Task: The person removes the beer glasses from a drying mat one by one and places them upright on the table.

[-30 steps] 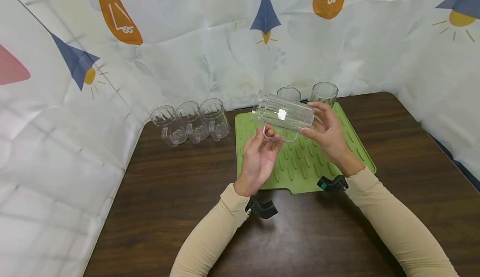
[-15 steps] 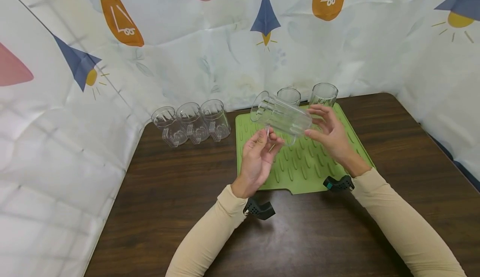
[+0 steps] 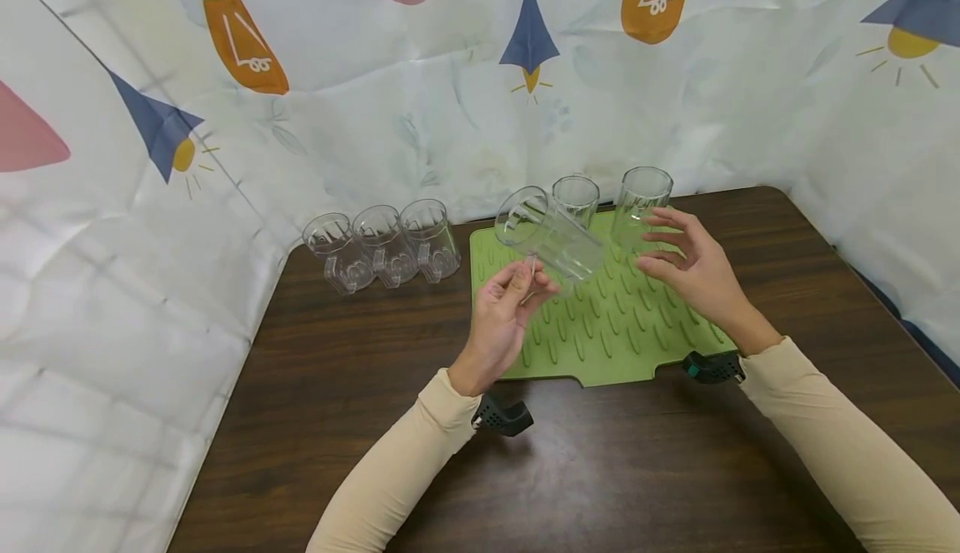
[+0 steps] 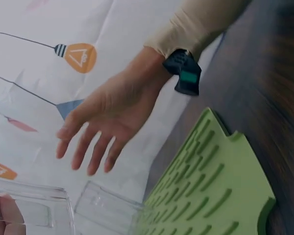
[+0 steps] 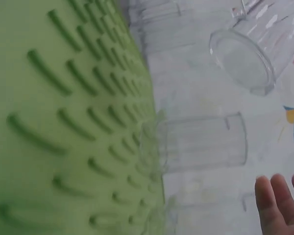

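Note:
A clear mug (image 3: 573,246) hangs tilted above the green mat (image 3: 555,349), its mouth toward the upper left. My left hand (image 3: 497,324) pinches its handle between thumb and fingers. To the right, apart from the mug, my right hand (image 3: 701,274) is held with spread, slightly bent fingers and nothing in them. That right hand (image 4: 115,107) also shows in the left wrist view, beyond the held mug (image 4: 44,203). In the right wrist view, the mug's base (image 5: 242,61) faces the camera, and fingertips (image 5: 265,193) appear at lower right.
Two clear glasses, one in the middle (image 3: 576,195) and one at the right (image 3: 643,195), stand along the mat's back edge. Left of the mat, three clear mugs (image 3: 393,245) stand in a row on the dark wooden table (image 3: 360,378). A patterned white curtain (image 3: 450,103) rises behind.
My right hand has let go of the mug's base and moved right. The mug's base has swung down and toward me, while my left hand has kept its handle and shifted slightly left.

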A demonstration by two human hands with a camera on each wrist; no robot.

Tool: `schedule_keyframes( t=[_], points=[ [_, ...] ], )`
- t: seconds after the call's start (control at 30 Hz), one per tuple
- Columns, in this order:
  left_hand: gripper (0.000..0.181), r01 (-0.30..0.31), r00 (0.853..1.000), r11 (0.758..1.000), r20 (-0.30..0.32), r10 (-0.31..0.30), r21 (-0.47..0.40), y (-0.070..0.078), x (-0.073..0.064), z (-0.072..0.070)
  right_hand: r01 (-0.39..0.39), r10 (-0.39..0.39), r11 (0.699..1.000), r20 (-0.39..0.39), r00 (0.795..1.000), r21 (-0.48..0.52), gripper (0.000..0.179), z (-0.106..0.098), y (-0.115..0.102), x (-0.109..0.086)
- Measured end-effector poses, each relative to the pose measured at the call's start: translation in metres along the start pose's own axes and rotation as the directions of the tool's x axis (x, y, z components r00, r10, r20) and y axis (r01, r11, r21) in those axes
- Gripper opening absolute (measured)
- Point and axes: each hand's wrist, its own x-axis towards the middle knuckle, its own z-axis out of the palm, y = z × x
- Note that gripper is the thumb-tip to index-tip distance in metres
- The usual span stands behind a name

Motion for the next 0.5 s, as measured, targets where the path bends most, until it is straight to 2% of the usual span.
schedule_keyframes(
  t=[0.07,0.17,0.33,0.5],
  points=[
    [0.016,0.006,1.0,0.999,-0.003,-0.005,0.042,0.003,-0.001,-0.003,-0.016,0.014,0.992,-0.017,1.0,-0.121,0.075,-0.006,0.0,-0.003],
    [0.019,0.01,1.0,0.995,-0.012,-0.009,0.096,0.007,-0.003,-0.008,-0.047,0.04,0.954,-0.029,0.999,-0.294,0.082,-0.017,0.002,-0.008],
    [0.029,0.013,1.0,0.986,-0.02,-0.01,0.169,0.013,-0.006,-0.014,-0.069,0.08,0.86,0.001,0.997,-0.505,0.094,-0.037,0.003,-0.018],
    [0.033,0.011,1.0,0.964,-0.009,-0.009,0.267,0.019,-0.009,-0.021,-0.02,0.085,0.77,0.072,0.994,-0.638,0.106,-0.053,0.006,-0.029]
  ],
)
